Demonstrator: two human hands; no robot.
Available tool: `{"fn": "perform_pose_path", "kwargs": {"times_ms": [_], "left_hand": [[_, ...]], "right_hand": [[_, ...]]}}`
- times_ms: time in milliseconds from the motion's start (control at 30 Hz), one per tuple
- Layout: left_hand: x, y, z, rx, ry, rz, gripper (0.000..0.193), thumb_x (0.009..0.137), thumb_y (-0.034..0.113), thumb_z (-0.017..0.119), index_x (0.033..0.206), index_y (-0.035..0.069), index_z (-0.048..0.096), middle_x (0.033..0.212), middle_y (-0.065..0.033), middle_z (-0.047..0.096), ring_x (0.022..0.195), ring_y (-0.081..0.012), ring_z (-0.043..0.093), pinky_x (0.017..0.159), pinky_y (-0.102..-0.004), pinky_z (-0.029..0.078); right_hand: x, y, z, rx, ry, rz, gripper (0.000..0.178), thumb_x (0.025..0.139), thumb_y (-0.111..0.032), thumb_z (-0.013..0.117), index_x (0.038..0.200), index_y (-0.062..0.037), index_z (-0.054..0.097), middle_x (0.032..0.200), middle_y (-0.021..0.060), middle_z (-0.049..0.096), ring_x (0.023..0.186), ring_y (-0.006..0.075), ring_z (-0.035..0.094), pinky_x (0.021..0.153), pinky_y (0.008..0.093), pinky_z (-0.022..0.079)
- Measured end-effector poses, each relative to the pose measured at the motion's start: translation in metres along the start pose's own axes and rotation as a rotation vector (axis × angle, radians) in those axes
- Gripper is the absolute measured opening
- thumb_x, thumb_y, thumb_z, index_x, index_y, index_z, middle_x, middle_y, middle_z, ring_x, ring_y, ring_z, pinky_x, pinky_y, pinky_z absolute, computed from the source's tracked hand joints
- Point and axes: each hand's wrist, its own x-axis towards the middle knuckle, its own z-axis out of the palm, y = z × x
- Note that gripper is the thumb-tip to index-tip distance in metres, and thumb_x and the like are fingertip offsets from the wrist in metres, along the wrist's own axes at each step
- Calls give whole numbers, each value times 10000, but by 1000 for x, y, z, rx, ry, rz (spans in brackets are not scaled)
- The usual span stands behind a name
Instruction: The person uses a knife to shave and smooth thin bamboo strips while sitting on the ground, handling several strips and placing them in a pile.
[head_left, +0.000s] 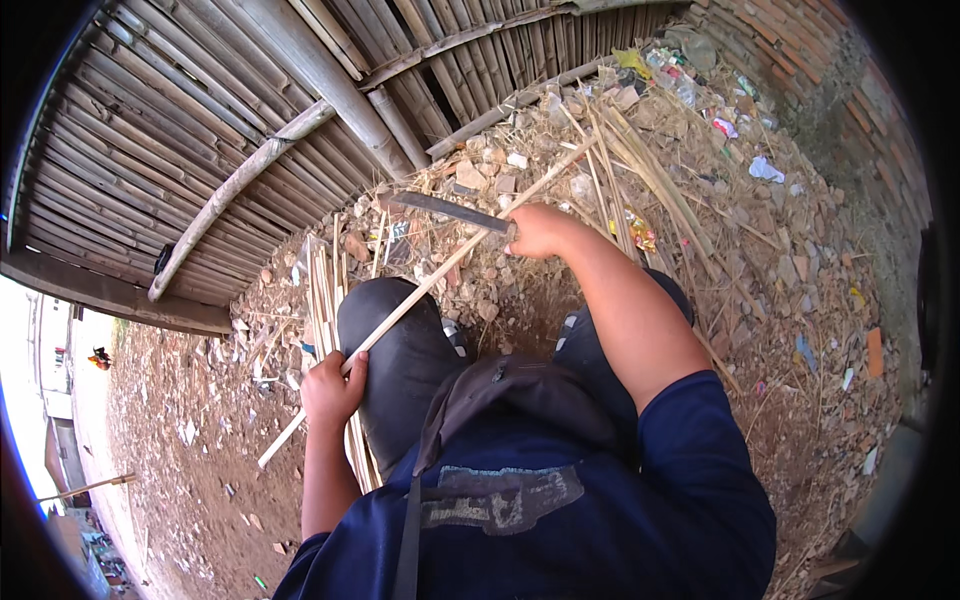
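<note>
A long pale bamboo strip (420,288) runs slantwise across my lap, from low on the left to far on the right. My left hand (334,388) is closed round its lower part beside my left knee. Farther up, my right hand (538,232) grips a machete (455,210) by its handle, which the fingers mostly hide. Its dark blade points left and crosses the strip close to that hand. Beside my left leg lies a bundle of thin bamboo strips (322,300). More split bamboo strips (650,165) lie on the ground beyond my right hand.
A bamboo-slat wall (150,140) with a thick pole (335,90) stands ahead and left. A brick wall (790,40) rises at the far right. Stones, straw and litter cover the dirt ground (200,470). A white scrap (766,169) lies near the brick wall.
</note>
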Motion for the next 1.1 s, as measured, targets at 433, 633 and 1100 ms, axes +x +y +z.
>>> {"fn": "perform_pose_path", "kwargs": {"times_ms": [433,633,1100], "left_hand": [[-5,-8,6,-127,-21,25,503,948,485,632,703,53,550,641,-208,633,619,-446,639,585,-538,495],[-6,-6,4,-142,-18,-1,503,946,475,645,699,48,547,638,-207,631,618,-439,639,580,-534,492],[-51,-32,4,-246,-120,-16,483,1005,391,597,692,31,522,593,-217,579,569,-441,592,544,-530,448]], "right_hand": [[-29,-15,-26,-48,95,3,385,814,-289,760,1105,-42,707,1067,208,715,1020,361,691,894,450,552],[-36,-24,-34,-79,121,62,351,820,-292,769,1097,-83,714,1031,176,723,994,350,702,870,461,559],[-46,-51,-28,-77,0,-126,287,847,-282,759,997,-48,689,886,137,703,848,299,691,770,442,543]]}}
